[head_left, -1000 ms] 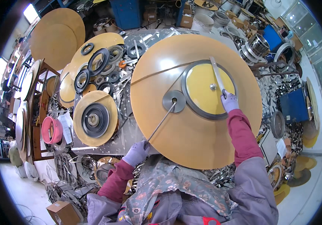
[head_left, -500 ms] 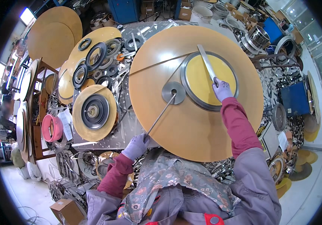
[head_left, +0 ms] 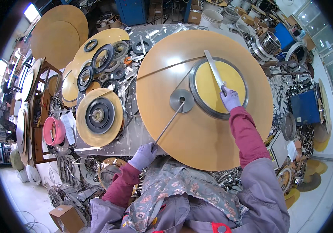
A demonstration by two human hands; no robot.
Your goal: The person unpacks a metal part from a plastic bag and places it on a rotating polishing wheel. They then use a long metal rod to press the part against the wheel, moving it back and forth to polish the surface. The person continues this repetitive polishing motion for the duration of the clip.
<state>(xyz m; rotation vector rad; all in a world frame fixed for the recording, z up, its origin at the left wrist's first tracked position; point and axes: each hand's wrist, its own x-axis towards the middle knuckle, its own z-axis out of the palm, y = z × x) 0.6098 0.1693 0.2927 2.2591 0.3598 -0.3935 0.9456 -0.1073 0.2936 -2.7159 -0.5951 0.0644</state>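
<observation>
Straight ahead of me on the counter (head_left: 135, 136) lies the big tan disc (head_left: 197, 132), nearly filling my reach. Right of its middle sits the yellow circle (head_left: 213, 87), ringed by a grey metal band (head_left: 195, 97). At the disc's centre is a small grey hub plate (head_left: 176, 101).

A thin metal rod (head_left: 169, 123) runs from that hub back toward me and to the left, its long axis slanting near-left to far-right. My left hand (head_left: 144, 155), gloved, is closed around its near end, just off the disc's near-left edge.

My right hand (head_left: 230, 99) is farther out, on the yellow circle, wrapped around the near end of a flat metal blade (head_left: 214, 70). Its long axis points away from me and a touch left, and its far tip crosses the grey band.

So the right is the hand at the ring, and the left anchors the rod that leads to the centre. Off to the left, smaller discs and black rings (head_left: 100, 58) lie well apart.
</observation>
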